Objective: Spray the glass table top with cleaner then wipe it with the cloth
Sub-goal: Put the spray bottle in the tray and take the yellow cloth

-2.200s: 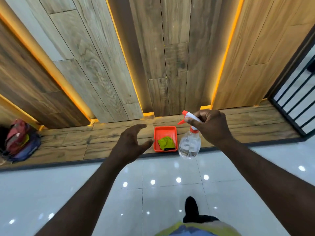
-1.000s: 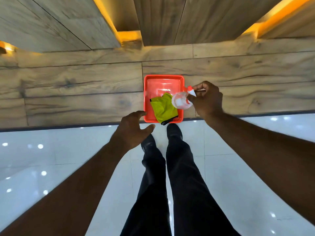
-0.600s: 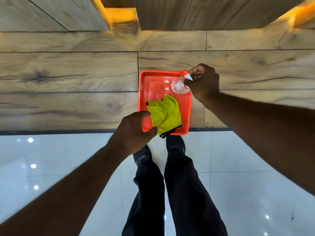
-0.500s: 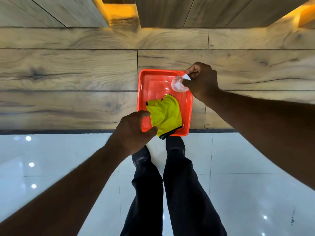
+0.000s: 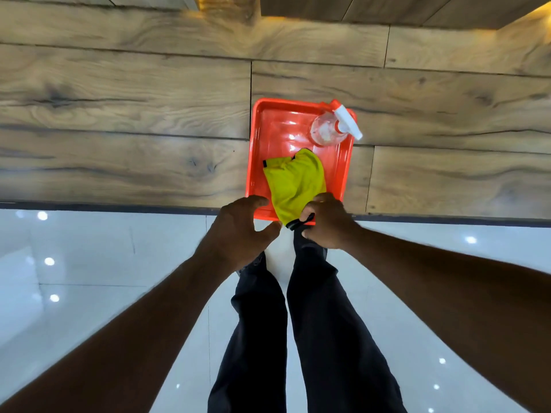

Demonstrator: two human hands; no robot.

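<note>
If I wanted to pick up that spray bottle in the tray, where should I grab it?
I'd grip the bottle by its narrow neck, just under the white trigger head, coming down from above on the near-left side. It stands upright in the tray's far right corner, so the walls crowd its other sides, and the round body is wider to span.

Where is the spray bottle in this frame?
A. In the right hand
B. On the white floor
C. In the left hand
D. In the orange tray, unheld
D: the spray bottle sits in the orange tray, at its far right corner, no hand on it.
</note>
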